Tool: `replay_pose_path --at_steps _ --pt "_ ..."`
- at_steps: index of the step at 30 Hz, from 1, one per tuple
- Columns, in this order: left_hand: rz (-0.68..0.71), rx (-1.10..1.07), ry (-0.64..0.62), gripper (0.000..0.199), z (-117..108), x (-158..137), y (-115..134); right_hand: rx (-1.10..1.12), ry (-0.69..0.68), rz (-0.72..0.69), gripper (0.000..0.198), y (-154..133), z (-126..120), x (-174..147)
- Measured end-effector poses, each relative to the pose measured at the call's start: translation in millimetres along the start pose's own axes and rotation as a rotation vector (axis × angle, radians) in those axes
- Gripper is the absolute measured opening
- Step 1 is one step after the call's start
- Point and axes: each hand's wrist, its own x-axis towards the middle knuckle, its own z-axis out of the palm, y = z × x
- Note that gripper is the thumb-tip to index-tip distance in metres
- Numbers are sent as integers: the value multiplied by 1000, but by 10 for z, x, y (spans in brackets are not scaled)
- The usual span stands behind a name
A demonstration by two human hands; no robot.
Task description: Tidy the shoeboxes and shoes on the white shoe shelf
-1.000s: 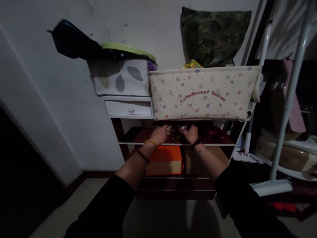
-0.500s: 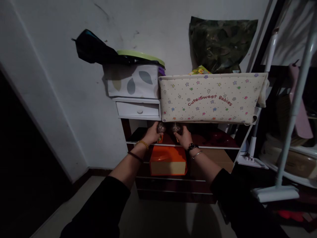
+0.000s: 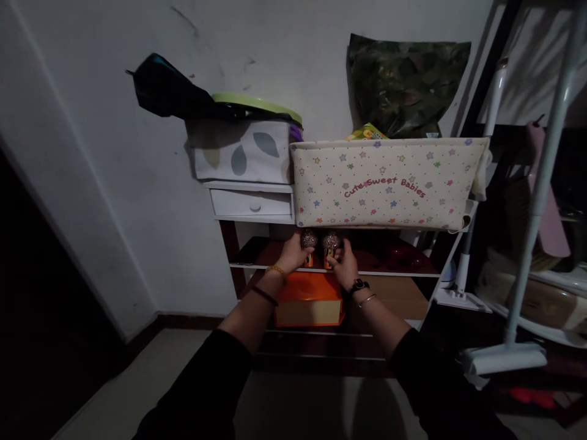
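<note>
Two small upright items with rounded glittery brown tops and orange bodies stand close together on the upper shelf (image 3: 362,272). My left hand (image 3: 294,252) is closed on the left glittery-topped item (image 3: 309,239), thumb across its front. On the other side, my right hand (image 3: 347,263) grips the right glittery-topped item (image 3: 331,242), with the thumb at its orange body. A narrow gap separates the two tops. What the items are exactly, I cannot make out in the dim light. Parts of the fingers are hidden behind them.
A star-patterned fabric bin (image 3: 385,183) overhangs the shelf. To its left are a small white drawer (image 3: 252,203) and a leaf-patterned box (image 3: 238,153). An orange box (image 3: 307,299) and a brown cardboard box (image 3: 398,296) sit below. A mop (image 3: 509,354) leans at the right.
My hands have brought the two glittery-topped items closer together, and their orange bodies now show more. The left hand moved right; the view shifted slightly.
</note>
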Motion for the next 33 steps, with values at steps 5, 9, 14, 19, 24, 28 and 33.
replay_pose_path --at_steps 5,9,14,19,24,28,33 --pt "5 -19 -25 69 21 -48 -32 39 -76 2 88 145 -18 32" --pt "0 -48 -31 71 30 -39 -114 47 -96 -14 89 164 -35 40" --pt "16 -67 -49 69 7 -36 -150 44 -97 -50 87 158 -44 26" --pt "24 -44 -34 66 -5 -63 -129 39 -107 -69 87 153 -69 22" --pt "49 -63 -73 64 -18 -67 -162 33 -106 -74 88 157 -80 41" --pt "31 1 -70 65 -2 -91 -153 18 -115 -44 92 134 -59 33" --pt "292 149 387 77 241 -387 47 -120 -2 -191 87 67 -375 -180"
